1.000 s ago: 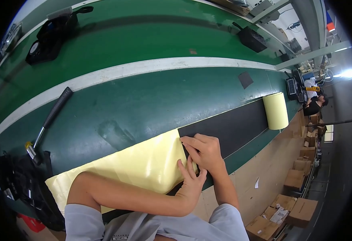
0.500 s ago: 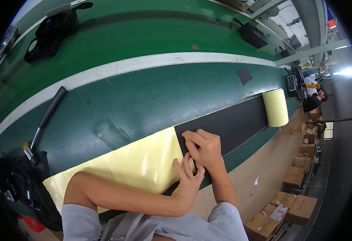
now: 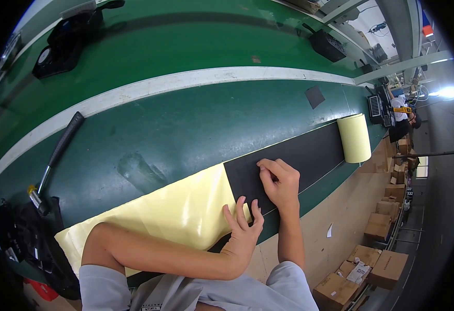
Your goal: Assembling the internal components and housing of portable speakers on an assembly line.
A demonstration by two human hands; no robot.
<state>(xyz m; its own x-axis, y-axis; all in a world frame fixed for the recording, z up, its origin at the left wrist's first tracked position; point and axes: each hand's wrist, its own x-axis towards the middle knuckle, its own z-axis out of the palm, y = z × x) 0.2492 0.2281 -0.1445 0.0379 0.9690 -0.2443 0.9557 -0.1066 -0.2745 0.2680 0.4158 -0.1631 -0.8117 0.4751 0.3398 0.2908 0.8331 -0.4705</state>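
A long black sheet (image 3: pixel 294 150) lies along the green workbench. Its right end runs to a roll (image 3: pixel 355 138) with a pale yellow outer face. On the left, the yellow sheet (image 3: pixel 185 205) covers the bench, bordering the black surface. My left hand (image 3: pixel 245 225) rests at that border near the front edge, its fingers spread. My right hand (image 3: pixel 281 182) is over the black sheet, thumb and fingers pinched together. Anything between those fingertips is too small to make out.
A hammer (image 3: pixel 56 155) with a dark grip lies at the left, beside a black bag-like heap (image 3: pixel 35 243). A small dark square (image 3: pixel 315 97) sits on the bench farther back. Cardboard boxes (image 3: pixel 359 269) stand on the right. A black block-shaped item (image 3: pixel 327 45) is on the far green surface.
My right hand has moved right, away from the border and over the black sheet, still pinched. My left hand has stayed in place, its fingers now apart from the right hand.
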